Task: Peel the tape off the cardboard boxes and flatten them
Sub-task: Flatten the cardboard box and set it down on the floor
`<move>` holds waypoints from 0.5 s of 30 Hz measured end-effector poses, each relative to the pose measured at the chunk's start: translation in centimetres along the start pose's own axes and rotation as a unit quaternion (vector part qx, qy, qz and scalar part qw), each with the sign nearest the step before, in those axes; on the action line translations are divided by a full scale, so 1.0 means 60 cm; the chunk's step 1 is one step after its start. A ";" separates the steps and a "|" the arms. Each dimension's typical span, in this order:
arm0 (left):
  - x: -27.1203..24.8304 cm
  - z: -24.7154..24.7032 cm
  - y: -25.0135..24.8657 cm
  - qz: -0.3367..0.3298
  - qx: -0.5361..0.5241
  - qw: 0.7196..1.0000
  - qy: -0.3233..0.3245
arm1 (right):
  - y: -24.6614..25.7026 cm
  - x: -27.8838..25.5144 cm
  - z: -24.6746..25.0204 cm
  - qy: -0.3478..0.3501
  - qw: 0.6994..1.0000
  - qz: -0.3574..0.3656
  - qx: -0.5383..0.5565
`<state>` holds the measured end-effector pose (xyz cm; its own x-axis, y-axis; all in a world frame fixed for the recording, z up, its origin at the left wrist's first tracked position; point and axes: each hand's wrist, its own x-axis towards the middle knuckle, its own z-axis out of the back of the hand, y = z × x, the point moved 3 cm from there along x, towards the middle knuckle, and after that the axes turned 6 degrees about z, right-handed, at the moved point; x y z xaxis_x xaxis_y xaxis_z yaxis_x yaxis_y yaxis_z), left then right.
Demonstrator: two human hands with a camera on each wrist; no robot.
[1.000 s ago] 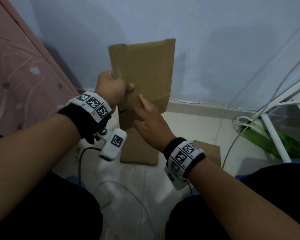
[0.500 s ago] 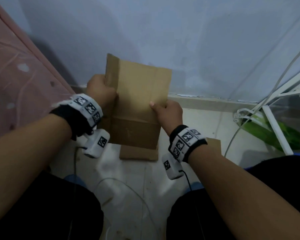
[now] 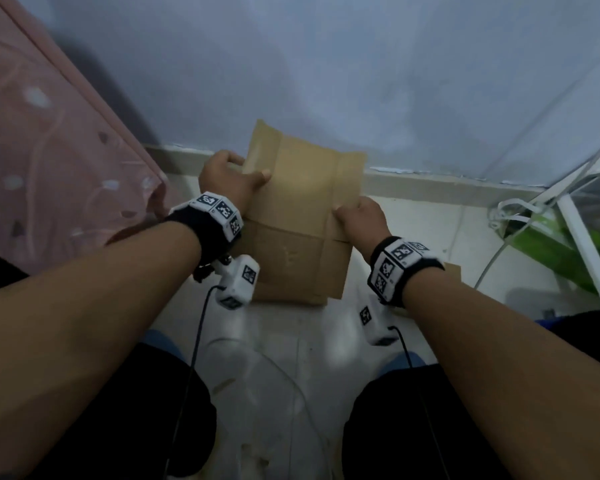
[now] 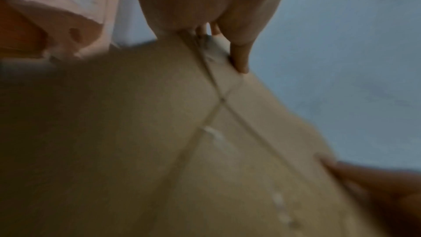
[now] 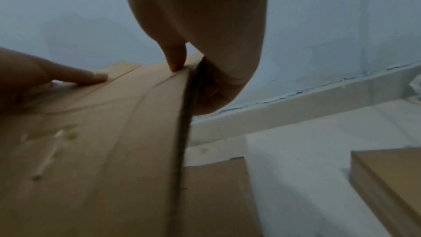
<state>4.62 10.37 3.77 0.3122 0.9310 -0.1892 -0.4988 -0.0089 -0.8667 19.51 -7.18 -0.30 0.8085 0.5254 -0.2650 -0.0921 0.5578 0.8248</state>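
Hands [image 3: 229, 178] [image 3: 361, 220] grip flattened box [image 3: 298, 216] edges, apparently thumbs on top

At frame centre, a flattened box [image 3: 302, 216] sits between the left hand [image 3: 227, 178] and right hand [image 3: 361, 220], over another cardboard piece [image 3: 329, 301] on the floor [image 3: 291, 358]; a bed [image 3: 49, 161] fills the left.

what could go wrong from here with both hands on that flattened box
The flattened box is gripped only at its side edges by the left hand and right hand, so it may buckle along its creases or spring partly open. White residue on its face may be leftover tape. The cable dangling from the left wrist could snag as the box goes down onto the cardboard on the floor.
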 end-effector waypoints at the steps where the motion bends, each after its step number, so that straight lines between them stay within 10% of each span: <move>1: 0.014 -0.014 0.032 0.027 0.006 0.999 0.025 | -0.015 0.010 -0.009 0.004 1.000 -0.016 0.009; 9: 0.049 -0.155 0.245 0.167 0.034 0.963 0.207 | -0.216 0.067 -0.139 0.023 0.986 -0.148 0.076; 15: 0.044 -0.236 0.382 0.223 0.170 0.942 0.184 | -0.325 0.069 -0.208 0.064 0.966 -0.244 0.061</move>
<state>5.46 7.42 -23.15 0.2379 0.6721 -0.7012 -0.8578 -0.1933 -0.4762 17.41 -7.83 -23.71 0.6585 0.2982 -0.6910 0.3582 0.6832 0.6363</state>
